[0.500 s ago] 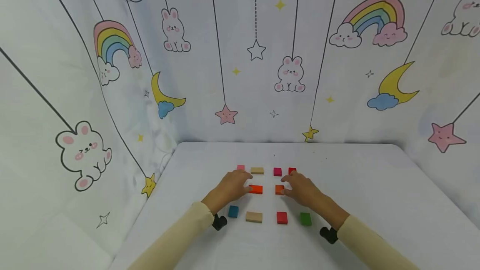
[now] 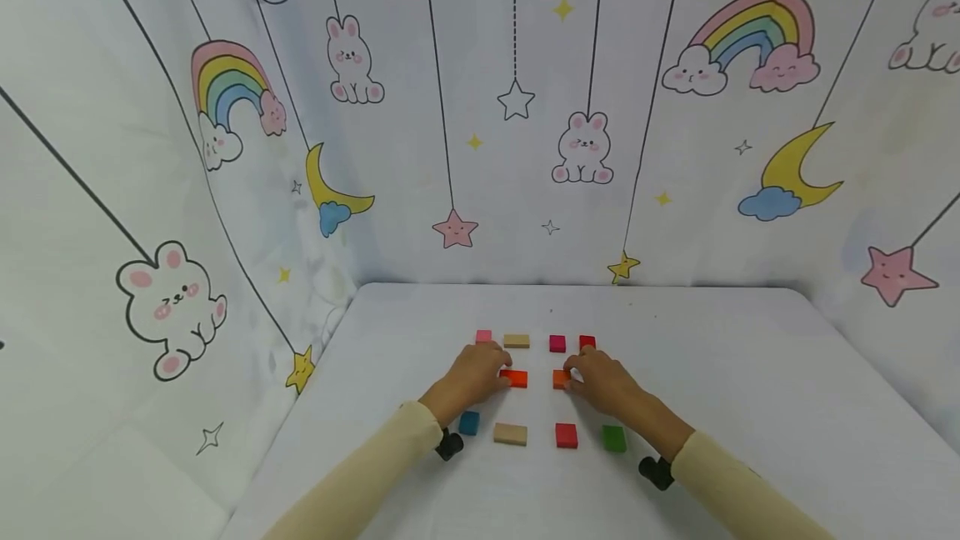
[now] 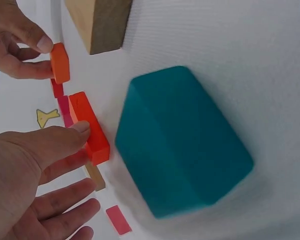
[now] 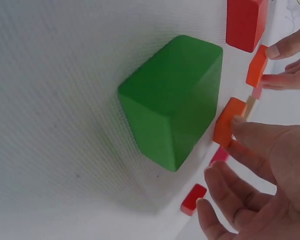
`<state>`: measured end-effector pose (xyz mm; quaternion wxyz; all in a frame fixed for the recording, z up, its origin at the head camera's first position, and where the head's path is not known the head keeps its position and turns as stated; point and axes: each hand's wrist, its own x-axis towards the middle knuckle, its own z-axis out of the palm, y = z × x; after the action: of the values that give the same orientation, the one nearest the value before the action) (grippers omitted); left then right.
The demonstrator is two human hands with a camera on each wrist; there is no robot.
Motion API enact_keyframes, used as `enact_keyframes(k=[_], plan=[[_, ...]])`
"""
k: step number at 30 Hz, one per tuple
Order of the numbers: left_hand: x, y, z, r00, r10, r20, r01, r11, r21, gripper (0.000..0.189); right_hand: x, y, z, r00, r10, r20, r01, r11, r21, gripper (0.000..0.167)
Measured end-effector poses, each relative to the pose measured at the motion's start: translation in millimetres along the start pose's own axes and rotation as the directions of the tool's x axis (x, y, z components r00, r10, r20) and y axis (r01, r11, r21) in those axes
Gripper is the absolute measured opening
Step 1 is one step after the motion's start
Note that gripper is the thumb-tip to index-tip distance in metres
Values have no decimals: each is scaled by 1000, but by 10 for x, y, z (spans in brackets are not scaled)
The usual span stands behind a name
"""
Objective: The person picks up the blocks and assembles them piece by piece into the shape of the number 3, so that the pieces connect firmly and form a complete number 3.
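Observation:
In the head view, my left hand (image 2: pixel 471 375) pinches one end of a red-orange block (image 2: pixel 517 378) between thumb and index finger; its other fingers are spread loosely in the left wrist view. Opposite it, my right hand (image 2: pixel 600 375) pinches an orange block (image 2: pixel 560 379) by its outer side. The right wrist view shows the thumb on that block's face and the index finger behind. Both blocks rest on the white table with a gap between them. A blue block (image 3: pixel 182 145) lies near my left wrist, and a green block (image 4: pixel 172 100) near my right wrist.
Behind the hands stand a pink block (image 2: pixel 483 336), a tan block (image 2: pixel 516 342), a crimson block (image 2: pixel 557 344) and a red block (image 2: pixel 587 342). Closer to me lie another tan block (image 2: pixel 510 435) and another red block (image 2: pixel 566 436). A patterned cloth backdrop (image 2: pixel 495 190) rises behind the table (image 2: pixel 720 357).
My left hand has shifted slightly right, and its thumb and index finger have closed on the red-orange block. The right hand's fingers have drawn in on the orange block.

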<state>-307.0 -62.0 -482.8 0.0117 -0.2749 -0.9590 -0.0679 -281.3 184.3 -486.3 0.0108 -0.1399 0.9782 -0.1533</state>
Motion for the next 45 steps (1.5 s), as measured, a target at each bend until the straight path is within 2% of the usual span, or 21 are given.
enact_keyframes(k=[6, 14, 21, 29, 45], plan=[[16, -1, 5, 999, 35, -22, -34, 998, 43, 26, 11, 20, 12, 1000, -4, -7, 4, 1000, -2, 30], [49, 22, 18, 1000, 17, 1, -17, 998, 56, 27, 30, 12, 30, 1000, 3, 6, -3, 1000, 16, 29], [107, 63, 57, 999, 47, -6, -46, 996, 74, 22, 45, -28, 82, 1000, -8, 4, 8, 1000, 25, 29], [120, 95, 48, 999, 47, 1, -46, 997, 54, 20, 62, -50, 102, 1000, -10, 2, 9, 1000, 27, 27], [145, 115, 70, 997, 71, -4, -70, 994, 87, 20, 60, -117, 79, 1000, -23, 5, 23, 1000, 21, 26]])
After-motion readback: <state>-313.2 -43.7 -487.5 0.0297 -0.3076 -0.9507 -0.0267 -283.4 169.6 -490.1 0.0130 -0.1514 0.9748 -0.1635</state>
